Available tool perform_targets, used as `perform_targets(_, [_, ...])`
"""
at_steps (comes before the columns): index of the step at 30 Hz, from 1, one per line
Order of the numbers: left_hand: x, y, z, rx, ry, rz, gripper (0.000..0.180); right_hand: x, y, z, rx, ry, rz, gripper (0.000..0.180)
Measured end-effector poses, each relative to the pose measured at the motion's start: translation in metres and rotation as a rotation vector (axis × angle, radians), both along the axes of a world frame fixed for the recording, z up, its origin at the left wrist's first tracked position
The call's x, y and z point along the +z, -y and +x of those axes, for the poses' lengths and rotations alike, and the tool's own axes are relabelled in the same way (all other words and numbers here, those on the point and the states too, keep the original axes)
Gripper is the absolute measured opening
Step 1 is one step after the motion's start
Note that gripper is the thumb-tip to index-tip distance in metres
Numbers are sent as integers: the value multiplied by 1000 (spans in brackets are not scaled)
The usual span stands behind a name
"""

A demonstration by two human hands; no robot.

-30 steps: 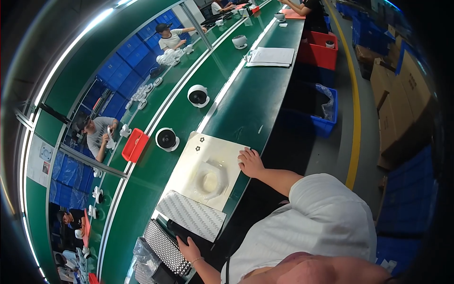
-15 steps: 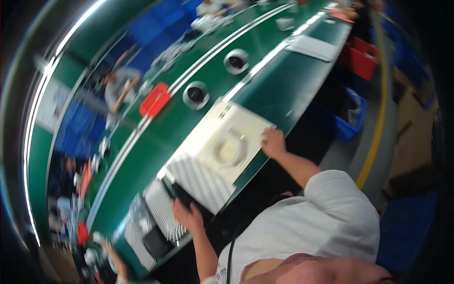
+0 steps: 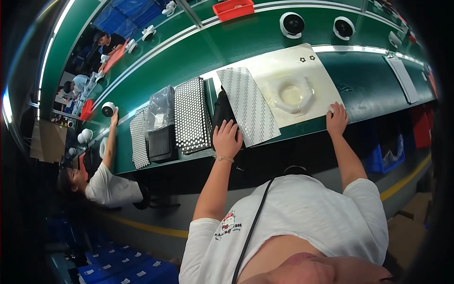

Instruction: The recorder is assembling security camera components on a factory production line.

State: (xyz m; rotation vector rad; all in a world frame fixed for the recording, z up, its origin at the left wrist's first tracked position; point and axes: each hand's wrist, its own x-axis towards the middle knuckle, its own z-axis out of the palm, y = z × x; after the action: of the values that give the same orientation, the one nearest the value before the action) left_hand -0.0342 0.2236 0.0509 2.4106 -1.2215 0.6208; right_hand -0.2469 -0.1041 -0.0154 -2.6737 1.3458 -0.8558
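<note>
My left hand (image 3: pixel 228 138) lies palm down, its fingers outstretched, over the lower end of a black item (image 3: pixel 222 110) beside a white sheet with diagonal grey print (image 3: pixel 249 106). On the front right corner of a cream board (image 3: pixel 326 80) rests my right hand (image 3: pixel 337 119), fingers somewhat bent and apart, with nothing visible in it. The board carries a whitish translucent ring-shaped piece (image 3: pixel 302 98) and two small dark flower-shaped pieces (image 3: pixel 307 59). The printed sheet overlaps the board's left part.
Left of the black item lie a stack of dotted black-and-white sheets (image 3: pixel 190 116), a clear plastic bag (image 3: pixel 160 106) and a dark tray (image 3: pixel 162 144). Round white devices (image 3: pixel 292 25) stand beyond, near a red bin (image 3: pixel 233 9). A clipboard (image 3: pixel 402 78) lies right; a co-worker (image 3: pixel 111 184) reaches in at left.
The view has turned and steadied. My left hand has shifted right, from beside the dotted sheets to the black item. My right hand stays at the board's edge.
</note>
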Motion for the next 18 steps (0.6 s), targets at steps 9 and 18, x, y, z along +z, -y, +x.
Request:
perform_targets(9, [-4,1,1,-11,15,-50,21,-5,4,-3,10,7,-16,27])
perform_targets(18, [-3,3,4,-12,8,-58,20,-4,4,-1,-6,-24,18,27])
